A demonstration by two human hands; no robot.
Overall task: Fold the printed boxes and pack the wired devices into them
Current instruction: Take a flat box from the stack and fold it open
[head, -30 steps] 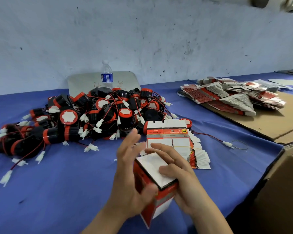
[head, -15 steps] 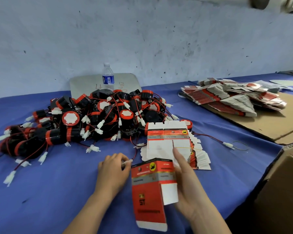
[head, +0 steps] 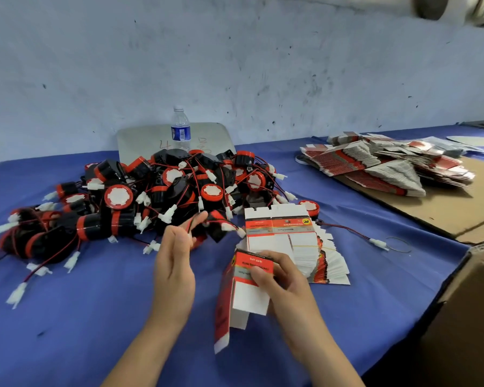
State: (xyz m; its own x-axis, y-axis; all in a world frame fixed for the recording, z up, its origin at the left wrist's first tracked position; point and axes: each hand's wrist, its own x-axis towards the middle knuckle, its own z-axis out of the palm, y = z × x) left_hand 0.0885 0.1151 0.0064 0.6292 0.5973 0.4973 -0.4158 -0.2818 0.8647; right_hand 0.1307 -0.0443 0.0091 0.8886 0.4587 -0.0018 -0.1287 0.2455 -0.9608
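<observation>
My right hand (head: 285, 283) grips a folded red-and-white printed box (head: 249, 297) above the blue table, its loose flap hanging down to the left. My left hand (head: 176, 263) is raised beside it, its fingertips pinching a thin red-and-black wire (head: 191, 224) that leads into the pile of black-and-red wired devices (head: 151, 196). A stack of flat printed boxes (head: 291, 238) lies just behind the held box.
A water bottle (head: 180, 129) stands before a grey board (head: 146, 141) at the wall. More flat boxes (head: 389, 166) lie on a cardboard sheet (head: 444, 210) at the right. An open brown carton (head: 472, 317) sits at the near right. A loose wire's connector (head: 376, 243) lies near it.
My left hand left the box, reached to the pile and lifted a wire. The box turned upright then tilted in my right hand, whose fingers now curl round it.
</observation>
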